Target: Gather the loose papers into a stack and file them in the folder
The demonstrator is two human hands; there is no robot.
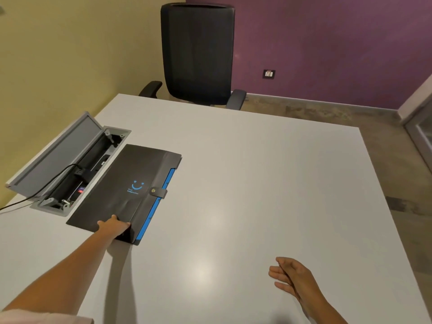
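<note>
A black folder [121, 183] with a blue smile logo lies closed on the left of the white table [245, 195]. Its snap strap is fastened, and a blue inner edge shows along its right side. My left hand [114, 226] grips the folder's near edge, thumb on top and fingers tucked under. My right hand [289, 275] hovers over the table at the near right, fingers apart and holding nothing. No loose papers are in view.
An open cable box [70, 169] with a raised grey lid sits in the table just left of the folder, with a black cable plugged in. A black office chair [198, 54] stands at the far edge. The floor lies to the right.
</note>
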